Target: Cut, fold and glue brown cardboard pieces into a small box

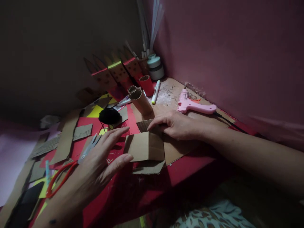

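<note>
A small folded cardboard box (139,147) with a loose flap below it sits at the front of the table. My left hand (102,164) is at its left side, thumb and fingers apart; the thumb tip lies by the box's left edge. Just behind the box, my right hand (177,125) has its fingers curled at the edge of a corrugated cardboard piece (143,126), seemingly pinching it. Its fingertips are partly hidden. Red-handled scissors (71,171) lie partly behind my left hand. Beyond the right hand stands a brown cardboard tube (143,106).
A pink glue gun (196,106) with a black cord lies at right. A highlighter (155,92), red tube (146,86) and lidded jar (155,67) are farther back. Black yarn (110,116), cardboard strips (66,136) and a dark phone-like slab (26,205) lie to the left.
</note>
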Demonstrator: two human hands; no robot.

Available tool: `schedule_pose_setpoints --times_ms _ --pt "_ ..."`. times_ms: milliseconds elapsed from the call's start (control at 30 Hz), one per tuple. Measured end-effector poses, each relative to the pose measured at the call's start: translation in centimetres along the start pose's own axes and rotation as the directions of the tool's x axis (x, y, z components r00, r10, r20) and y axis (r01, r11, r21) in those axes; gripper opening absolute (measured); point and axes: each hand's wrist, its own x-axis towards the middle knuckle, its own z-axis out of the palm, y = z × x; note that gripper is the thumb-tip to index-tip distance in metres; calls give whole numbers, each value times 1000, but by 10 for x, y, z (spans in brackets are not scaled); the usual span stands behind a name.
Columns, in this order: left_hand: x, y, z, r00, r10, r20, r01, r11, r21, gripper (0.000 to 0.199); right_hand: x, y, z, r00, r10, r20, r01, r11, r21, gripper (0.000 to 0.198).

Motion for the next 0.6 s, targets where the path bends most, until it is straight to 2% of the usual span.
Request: schedule_pose_setpoints --times_ms 167,300,467,600 --pt "3 6 16 995 98 15 -98 995 30 55 -2 -4 -3 1000 -10 29 11 998 -58 53" --pt "6 13 25 991 131 -6 -131 991 -19 45 -5 -6 -6 998 -21 57 23 999 -42 52" --pt "9 18 25 989 144 15 -144 989 -28 45 -7 -7 -11 986 -55 159 61 997 -37 52" --pt "11 21 22 986 163 18 -163 987 2 46 -5 -7 -11 975 -80 206 97 992 -74 41"
